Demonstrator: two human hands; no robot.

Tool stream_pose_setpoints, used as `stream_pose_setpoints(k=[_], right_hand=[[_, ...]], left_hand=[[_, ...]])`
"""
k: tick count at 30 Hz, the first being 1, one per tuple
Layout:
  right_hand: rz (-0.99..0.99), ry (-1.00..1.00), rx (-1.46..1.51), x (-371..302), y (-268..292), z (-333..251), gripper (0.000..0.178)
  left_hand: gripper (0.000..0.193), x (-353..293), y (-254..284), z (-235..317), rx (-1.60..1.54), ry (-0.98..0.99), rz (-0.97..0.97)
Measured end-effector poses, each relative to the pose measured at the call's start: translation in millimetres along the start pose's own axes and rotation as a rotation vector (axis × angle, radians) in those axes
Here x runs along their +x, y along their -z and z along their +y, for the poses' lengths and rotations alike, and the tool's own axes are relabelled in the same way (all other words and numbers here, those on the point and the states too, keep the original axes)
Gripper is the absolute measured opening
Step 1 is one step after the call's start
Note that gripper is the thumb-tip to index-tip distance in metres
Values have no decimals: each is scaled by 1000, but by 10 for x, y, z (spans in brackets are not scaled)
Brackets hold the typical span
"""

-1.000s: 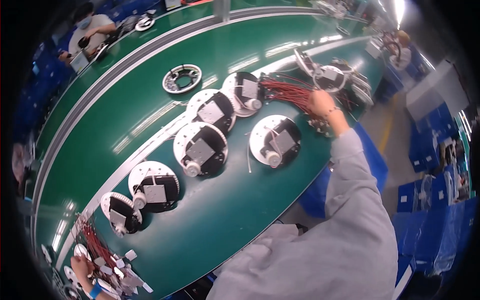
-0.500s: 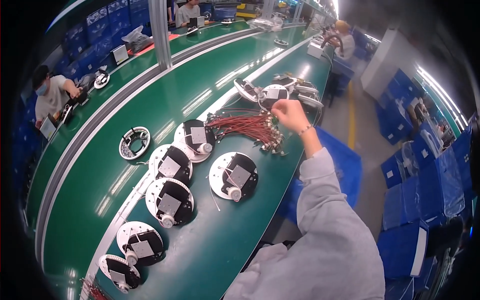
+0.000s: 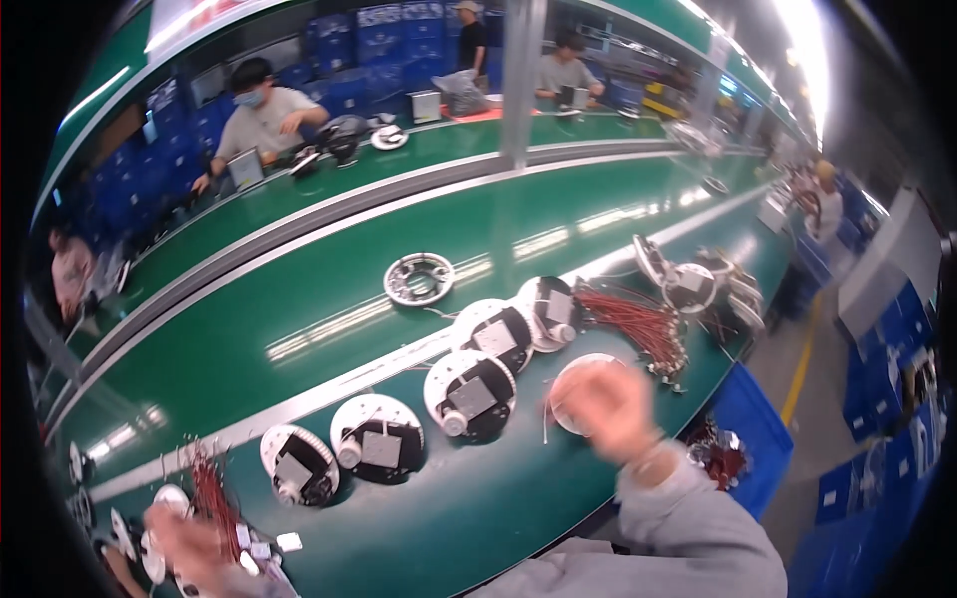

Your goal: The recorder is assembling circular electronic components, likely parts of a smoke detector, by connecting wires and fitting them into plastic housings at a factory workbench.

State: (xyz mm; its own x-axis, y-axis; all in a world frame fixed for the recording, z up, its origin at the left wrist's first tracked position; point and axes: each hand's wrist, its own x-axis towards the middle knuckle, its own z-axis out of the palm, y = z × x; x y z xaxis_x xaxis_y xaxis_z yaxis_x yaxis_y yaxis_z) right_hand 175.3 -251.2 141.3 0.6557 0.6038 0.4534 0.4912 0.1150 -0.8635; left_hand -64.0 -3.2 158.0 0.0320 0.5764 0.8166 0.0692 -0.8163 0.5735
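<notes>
My right hand [image 3: 610, 407] is over a round white unit [image 3: 570, 384] on the green bench and hides most of it. Its fingers curl downward but are smeared, so I cannot see whether they hold anything. Thin leads [image 3: 546, 424] trail beside this unit. At the lower left my left hand [image 3: 189, 543] is beside a bundle of red wires [image 3: 211, 488] and some white round parts [image 3: 171, 498]. Blur hides its fingers. Between the hands stand several round white-and-black units, among them one with a grey box and white cylinder [image 3: 471, 397].
Red wires with white connectors [image 3: 633, 324] lie beyond my right hand, near stacked round units [image 3: 688, 284]. A white ring [image 3: 419, 280] rests on the green belt [image 3: 329, 284]. A blue bin [image 3: 763, 419] stands off the bench's right edge. Co-workers [image 3: 261, 125] sit across the line.
My right hand has come back from the far wire bundle to the near round unit. The view has swung left, and my left hand now shows at the lower left.
</notes>
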Motion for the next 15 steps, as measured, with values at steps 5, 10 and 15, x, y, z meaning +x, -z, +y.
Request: stream_pose_setpoints(k=[5, 10, 15], right_hand=[[-313, -201, 658, -280, -1159, 100, 8], [-210, -78, 496, -320, -1388, 128, 8], [-320, -108, 387, -307, -1278, 71, 6]], left_hand=[[10, -636, -540, 273, -577, 588, -687], [8, -800, -684, 277, -543, 518, -569], [13, -892, -752, 169, -745, 708, -660]])
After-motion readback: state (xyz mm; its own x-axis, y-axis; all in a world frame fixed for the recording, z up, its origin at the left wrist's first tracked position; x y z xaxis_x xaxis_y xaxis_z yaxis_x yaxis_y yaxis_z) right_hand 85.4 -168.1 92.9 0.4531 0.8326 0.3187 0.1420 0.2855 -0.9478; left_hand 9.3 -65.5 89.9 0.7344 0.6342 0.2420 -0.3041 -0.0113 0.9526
